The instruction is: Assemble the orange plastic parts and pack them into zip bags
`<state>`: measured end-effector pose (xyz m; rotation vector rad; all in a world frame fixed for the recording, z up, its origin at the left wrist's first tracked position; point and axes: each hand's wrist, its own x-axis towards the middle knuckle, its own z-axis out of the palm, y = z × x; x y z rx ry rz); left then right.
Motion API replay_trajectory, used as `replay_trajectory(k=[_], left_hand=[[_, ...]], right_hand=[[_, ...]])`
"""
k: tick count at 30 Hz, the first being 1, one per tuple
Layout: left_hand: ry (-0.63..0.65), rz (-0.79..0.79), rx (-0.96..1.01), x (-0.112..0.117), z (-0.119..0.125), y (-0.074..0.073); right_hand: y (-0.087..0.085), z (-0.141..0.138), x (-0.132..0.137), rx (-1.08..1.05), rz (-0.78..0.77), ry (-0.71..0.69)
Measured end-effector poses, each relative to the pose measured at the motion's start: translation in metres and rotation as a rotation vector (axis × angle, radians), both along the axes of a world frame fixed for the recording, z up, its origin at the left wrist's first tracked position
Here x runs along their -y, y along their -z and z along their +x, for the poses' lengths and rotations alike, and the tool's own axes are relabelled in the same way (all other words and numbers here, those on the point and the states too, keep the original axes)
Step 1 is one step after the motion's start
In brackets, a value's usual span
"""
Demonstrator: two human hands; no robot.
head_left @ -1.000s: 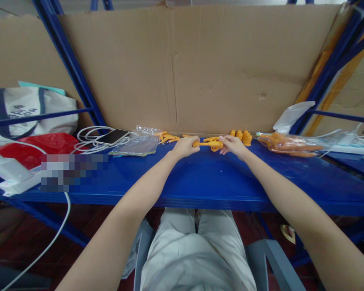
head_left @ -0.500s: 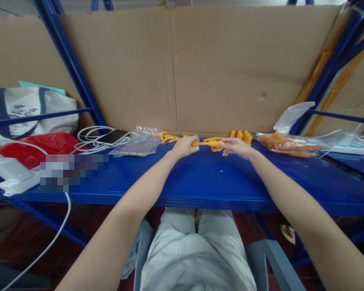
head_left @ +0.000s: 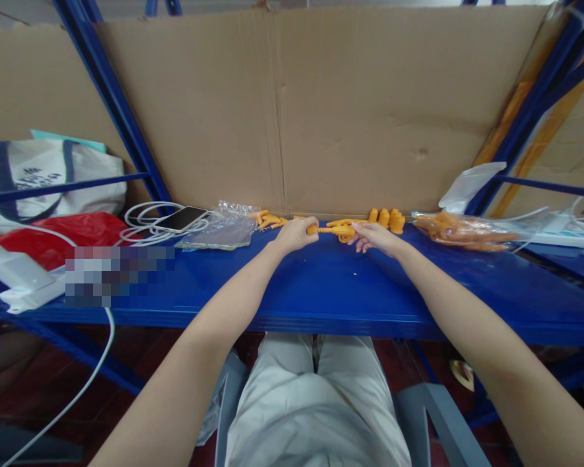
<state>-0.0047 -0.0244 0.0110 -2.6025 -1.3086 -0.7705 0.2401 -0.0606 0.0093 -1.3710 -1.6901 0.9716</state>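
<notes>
Between my two hands is a yellow-orange plastic piece with a ribbed, screw-like stem; its exact kind is unclear. My left hand is closed around its left end. The thumb and fingertips of my right hand pinch its right end, while the other fingers curl loosely below. A small yellow-orange ring-shaped part shows just under the piece. Behind my right hand stand several yellow-orange knobbed pieces. Thin yellow-orange parts lie beyond my left hand.
The blue shelf backs onto a cardboard sheet. Left are a clear plastic bag, a phone, coiled white cable, a red bag and a power strip. A bag of orange parts lies right.
My right hand has shifted very slightly left along with the held piece. Both hands keep their grip, and the things around them stay put.
</notes>
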Motion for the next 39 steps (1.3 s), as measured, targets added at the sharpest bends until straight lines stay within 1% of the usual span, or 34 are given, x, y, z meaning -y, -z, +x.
replay_trajectory(k=[4,7,9,19,25,31,39], left_hand=[[0.002,0.008,0.025,-0.004,0.000,0.002],[0.005,0.023,0.036,-0.004,-0.001,0.003],[0.004,0.030,0.041,-0.003,0.000,0.002],[0.030,0.052,0.051,-0.001,0.001,0.004],[0.030,0.065,0.046,0.000,0.001,0.003],[0.025,0.054,0.042,0.004,0.003,0.000],[0.060,0.150,0.057,0.004,0.004,0.001]], right_hand=[[0.003,0.001,-0.004,-0.049,0.051,-0.060],[0.007,0.005,-0.008,-0.055,0.116,-0.074],[0.007,0.007,-0.009,-0.061,0.131,-0.088],[-0.002,0.006,0.000,-0.119,0.132,-0.155],[-0.005,0.005,0.003,-0.101,0.104,-0.149],[-0.005,0.006,0.001,-0.079,0.083,-0.123],[-0.004,-0.001,0.001,-0.138,0.008,-0.022]])
